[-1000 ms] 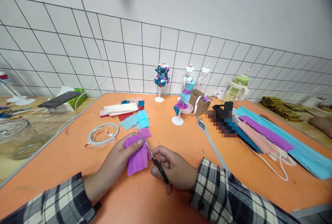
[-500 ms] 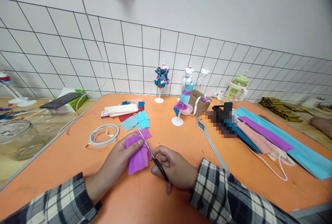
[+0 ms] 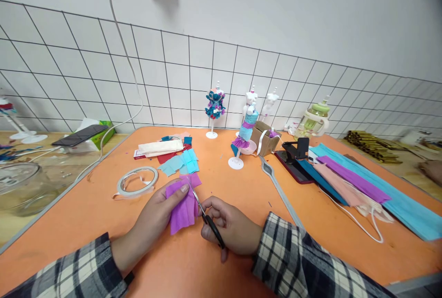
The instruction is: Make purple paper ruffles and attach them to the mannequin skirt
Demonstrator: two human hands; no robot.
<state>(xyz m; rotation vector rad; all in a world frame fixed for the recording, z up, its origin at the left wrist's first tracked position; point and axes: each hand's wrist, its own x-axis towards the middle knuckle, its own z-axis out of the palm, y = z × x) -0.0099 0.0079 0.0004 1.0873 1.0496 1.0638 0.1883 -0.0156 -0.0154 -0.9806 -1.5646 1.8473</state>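
Observation:
My left hand (image 3: 160, 208) pinches a folded piece of purple crepe paper (image 3: 183, 217) between thumb and fingers, above the orange table. My right hand (image 3: 229, 226) is closed round the black handles of a pair of scissors (image 3: 212, 229). The metal blades point up and to the left and lie against the right side of the paper, by my left thumb. A small purple piece (image 3: 194, 179) shows just beyond the blade tips; whether it is joined to the held paper I cannot tell.
Left of my hands lies a roll of double-sided tape (image 3: 120, 183). Light blue paper pieces (image 3: 189, 160) are behind the paper. Small dress forms, one in blue and purple paper (image 3: 247, 127), stand farther back. A phone (image 3: 293, 169) and long crepe strips (image 3: 352, 176) lie right.
The scissors and both hands stay almost in place. The lower part of the purple paper sits slightly differently, and the view has tilted a little.

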